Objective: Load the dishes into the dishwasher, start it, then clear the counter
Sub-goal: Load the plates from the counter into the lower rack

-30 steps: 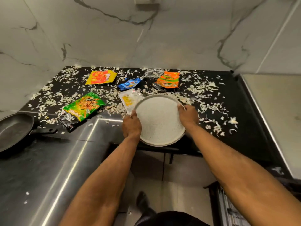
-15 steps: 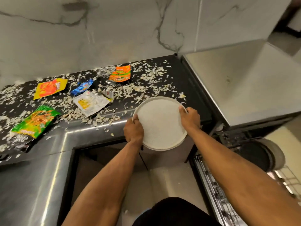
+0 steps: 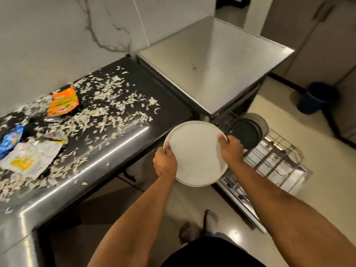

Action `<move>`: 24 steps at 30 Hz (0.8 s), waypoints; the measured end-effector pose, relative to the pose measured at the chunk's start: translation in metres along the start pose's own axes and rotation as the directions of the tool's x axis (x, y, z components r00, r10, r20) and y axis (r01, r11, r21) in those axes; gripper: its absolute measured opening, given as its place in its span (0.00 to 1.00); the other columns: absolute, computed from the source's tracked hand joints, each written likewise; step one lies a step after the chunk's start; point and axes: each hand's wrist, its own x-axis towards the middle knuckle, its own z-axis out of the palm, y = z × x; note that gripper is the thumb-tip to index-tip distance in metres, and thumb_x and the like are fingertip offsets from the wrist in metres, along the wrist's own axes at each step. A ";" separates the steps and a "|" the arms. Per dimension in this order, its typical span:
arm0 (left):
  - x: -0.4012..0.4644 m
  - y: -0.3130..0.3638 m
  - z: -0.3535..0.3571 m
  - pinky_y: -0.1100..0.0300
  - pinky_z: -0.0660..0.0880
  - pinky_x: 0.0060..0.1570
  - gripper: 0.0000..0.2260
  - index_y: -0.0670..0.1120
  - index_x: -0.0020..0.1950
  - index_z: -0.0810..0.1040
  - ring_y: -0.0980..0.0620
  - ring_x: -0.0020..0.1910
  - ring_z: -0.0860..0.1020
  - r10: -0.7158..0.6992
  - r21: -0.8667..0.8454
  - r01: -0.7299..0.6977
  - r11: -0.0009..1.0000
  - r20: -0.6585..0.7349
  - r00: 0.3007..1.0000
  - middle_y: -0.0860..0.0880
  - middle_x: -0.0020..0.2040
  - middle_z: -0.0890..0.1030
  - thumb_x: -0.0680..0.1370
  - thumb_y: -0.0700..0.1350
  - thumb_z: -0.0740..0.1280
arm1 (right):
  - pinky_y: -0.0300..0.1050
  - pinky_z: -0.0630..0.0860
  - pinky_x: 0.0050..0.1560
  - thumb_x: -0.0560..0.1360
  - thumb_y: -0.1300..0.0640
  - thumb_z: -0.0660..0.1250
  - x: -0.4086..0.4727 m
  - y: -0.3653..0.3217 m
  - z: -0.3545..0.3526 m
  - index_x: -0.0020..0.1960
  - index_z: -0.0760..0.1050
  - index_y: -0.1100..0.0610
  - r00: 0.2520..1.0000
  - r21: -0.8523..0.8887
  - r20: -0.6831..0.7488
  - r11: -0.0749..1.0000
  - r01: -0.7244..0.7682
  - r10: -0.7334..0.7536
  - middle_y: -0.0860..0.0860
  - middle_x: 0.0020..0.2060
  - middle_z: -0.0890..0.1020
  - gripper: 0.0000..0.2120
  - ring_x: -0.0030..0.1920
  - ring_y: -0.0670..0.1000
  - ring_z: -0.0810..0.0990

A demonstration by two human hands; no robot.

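Note:
A round white plate (image 3: 195, 153) hangs in the air just past the counter's right end, beside the open dishwasher. My left hand (image 3: 164, 163) grips its left rim and my right hand (image 3: 230, 150) grips its right rim. The dishwasher's wire rack (image 3: 275, 162) is pulled out to the right, with a dark round dish (image 3: 245, 134) and a pale one behind it standing at its back. The black counter (image 3: 119, 139) is strewn with pale peel scraps and wrappers: an orange one (image 3: 62, 102), a blue one (image 3: 10, 140) and a white one (image 3: 28, 158).
The dishwasher's steel top (image 3: 213, 64) lies right of the counter. A dark bin (image 3: 317, 97) stands on the floor at the far right. My feet (image 3: 200, 226) are on the tiled floor below. A marble wall (image 3: 67, 35) backs the counter.
I have turned to the right with the plate, carrying it off the counter toward the pulled-out rack. The pan and the green and yellow wrappers have left the view.

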 end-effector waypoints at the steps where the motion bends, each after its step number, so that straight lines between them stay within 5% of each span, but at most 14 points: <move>1: -0.008 0.001 0.010 0.51 0.73 0.48 0.21 0.42 0.45 0.74 0.44 0.47 0.76 0.011 0.024 -0.012 1.000 0.027 1.000 0.44 0.46 0.78 0.82 0.58 0.55 | 0.44 0.65 0.41 0.81 0.46 0.60 -0.002 0.011 -0.010 0.44 0.72 0.58 0.999 0.007 -0.027 1.000 -0.030 0.030 0.54 0.40 0.76 0.15 0.43 0.55 0.75; 5: -0.037 0.011 0.047 0.51 0.73 0.50 0.20 0.41 0.48 0.75 0.43 0.48 0.77 0.062 0.069 -0.072 0.995 0.138 0.988 0.43 0.49 0.79 0.83 0.57 0.55 | 0.43 0.64 0.35 0.81 0.47 0.60 -0.007 0.049 -0.050 0.37 0.67 0.55 0.984 0.064 -0.117 0.990 -0.126 0.133 0.50 0.32 0.71 0.17 0.39 0.54 0.72; 15: -0.138 0.037 0.159 0.50 0.72 0.53 0.23 0.39 0.56 0.76 0.38 0.56 0.75 0.172 0.152 -0.233 0.961 0.331 0.928 0.39 0.56 0.79 0.83 0.57 0.54 | 0.43 0.66 0.44 0.81 0.46 0.61 -0.013 0.151 -0.174 0.52 0.78 0.62 0.922 0.200 -0.251 0.948 -0.247 0.293 0.55 0.43 0.78 0.18 0.46 0.56 0.77; 20: -0.205 0.057 0.218 0.48 0.70 0.56 0.23 0.37 0.60 0.76 0.36 0.60 0.74 0.259 0.173 -0.351 0.920 0.404 0.877 0.36 0.60 0.77 0.84 0.55 0.53 | 0.45 0.70 0.45 0.80 0.44 0.61 -0.010 0.209 -0.245 0.46 0.76 0.57 0.884 0.217 -0.302 0.928 -0.302 0.358 0.60 0.48 0.82 0.17 0.51 0.61 0.80; 24: -0.249 0.069 0.270 0.46 0.74 0.55 0.24 0.37 0.57 0.77 0.36 0.57 0.76 0.272 0.162 -0.392 0.906 0.487 0.830 0.36 0.56 0.79 0.83 0.57 0.54 | 0.46 0.68 0.43 0.79 0.45 0.62 -0.015 0.252 -0.298 0.35 0.68 0.55 0.821 0.246 -0.389 0.906 -0.346 0.419 0.60 0.42 0.80 0.18 0.48 0.62 0.79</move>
